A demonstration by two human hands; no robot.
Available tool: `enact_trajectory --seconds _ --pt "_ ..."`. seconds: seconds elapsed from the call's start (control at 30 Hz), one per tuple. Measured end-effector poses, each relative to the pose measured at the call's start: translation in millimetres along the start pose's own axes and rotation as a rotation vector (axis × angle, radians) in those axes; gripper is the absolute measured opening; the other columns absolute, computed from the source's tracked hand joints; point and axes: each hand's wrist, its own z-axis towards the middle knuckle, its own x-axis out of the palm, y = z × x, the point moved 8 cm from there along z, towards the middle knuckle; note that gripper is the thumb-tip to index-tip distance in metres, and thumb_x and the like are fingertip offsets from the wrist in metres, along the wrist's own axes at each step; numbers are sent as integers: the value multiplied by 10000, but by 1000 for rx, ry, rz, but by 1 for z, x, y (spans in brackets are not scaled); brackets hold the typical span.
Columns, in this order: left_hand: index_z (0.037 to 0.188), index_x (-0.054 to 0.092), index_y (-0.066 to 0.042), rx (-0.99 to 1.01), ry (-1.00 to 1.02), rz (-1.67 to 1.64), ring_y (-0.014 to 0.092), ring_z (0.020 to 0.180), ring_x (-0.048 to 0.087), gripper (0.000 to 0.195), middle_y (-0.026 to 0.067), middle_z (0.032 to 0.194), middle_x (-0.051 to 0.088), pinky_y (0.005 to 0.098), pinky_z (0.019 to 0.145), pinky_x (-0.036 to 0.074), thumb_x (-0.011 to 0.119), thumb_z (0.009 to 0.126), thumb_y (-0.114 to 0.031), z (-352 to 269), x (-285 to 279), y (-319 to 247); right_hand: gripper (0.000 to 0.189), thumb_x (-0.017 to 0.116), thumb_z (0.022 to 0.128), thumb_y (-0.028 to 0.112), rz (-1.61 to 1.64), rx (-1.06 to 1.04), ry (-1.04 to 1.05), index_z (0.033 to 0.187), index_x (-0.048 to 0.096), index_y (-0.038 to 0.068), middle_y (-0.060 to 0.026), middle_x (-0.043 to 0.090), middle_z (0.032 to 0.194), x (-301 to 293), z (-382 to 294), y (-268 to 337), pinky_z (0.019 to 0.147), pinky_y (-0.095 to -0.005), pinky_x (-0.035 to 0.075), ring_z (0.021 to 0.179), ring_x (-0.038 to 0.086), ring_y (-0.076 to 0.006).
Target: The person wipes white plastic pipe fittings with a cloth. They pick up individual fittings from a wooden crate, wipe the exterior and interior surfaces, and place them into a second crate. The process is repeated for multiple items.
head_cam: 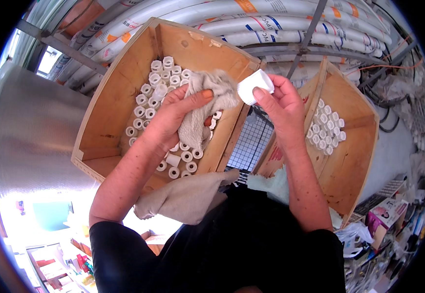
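Observation:
Bunched in my left hand (183, 110) is a greyish-beige cloth (198, 126), held above a large wooden box (102, 106). One fingertip and the thumb tip look orange. Many white plastic pipe fittings (187, 156) lie in that box, partly hidden by my hand and the cloth. My right hand (284, 100) grips a larger white plastic fitting (255, 87) between thumb and fingers, just right of the cloth and apart from it. A second beige cloth (194, 197) drapes over the box's near edge, close to my body.
A second wooden box (359, 146) with more small white fittings (326, 126) stands to the right. Between the boxes a black wire grid (250, 144) shows. Labelled PVC pipes (289, 22) lie on a metal rack behind. A large silvery roll (33, 132) stands left; mixed goods clutter the lower right.

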Motion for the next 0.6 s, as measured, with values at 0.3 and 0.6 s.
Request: enact_trajectory --seconds 0.3,0.6 --pt "1161 528 -58 -39 52 -111 147 727 624 328 100 895 654 263 639 530 617 881 -205 0 15 4 363 678 812 38 170 -31 20 1111 483 -24 -120 588 1072 16 -8 -2 905 -288 464 1013 575 -161" --pt "1122 573 -72 -74 102 52 107 735 613 296 67 911 664 243 630 512 654 853 -167 -6 16 11 357 676 814 32 112 -72 14 1106 480 -31 -116 585 1065 13 -7 3 897 -288 467 1011 574 -162"
